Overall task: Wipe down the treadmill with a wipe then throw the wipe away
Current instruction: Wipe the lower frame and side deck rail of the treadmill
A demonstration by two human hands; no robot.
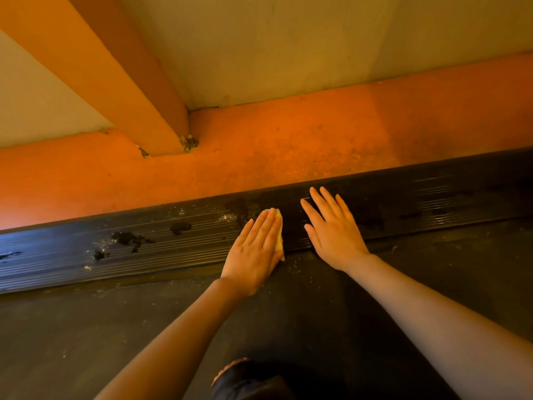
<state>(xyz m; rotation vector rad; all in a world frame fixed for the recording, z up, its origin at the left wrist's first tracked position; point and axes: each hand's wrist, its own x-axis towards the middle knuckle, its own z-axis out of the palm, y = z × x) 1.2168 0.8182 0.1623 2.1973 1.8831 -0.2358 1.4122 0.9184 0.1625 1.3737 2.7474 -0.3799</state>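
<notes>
The treadmill's black ribbed side rail (173,243) runs across the view, with dark smudges and pale crumbs on its left part. Below it lies the dark running belt (115,327). My left hand (255,249) lies flat on the rail, pressing a pale folded wipe (279,241) under its palm and fingers; only the wipe's right edge shows. My right hand (331,229) rests flat on the rail just to the right, fingers spread, with nothing under it.
Beyond the rail is an orange floor strip (288,145) against a beige wall (317,41), with an orange pillar (135,82) at the left and debris at its base. A dark-clothed knee (248,379) shows at the bottom.
</notes>
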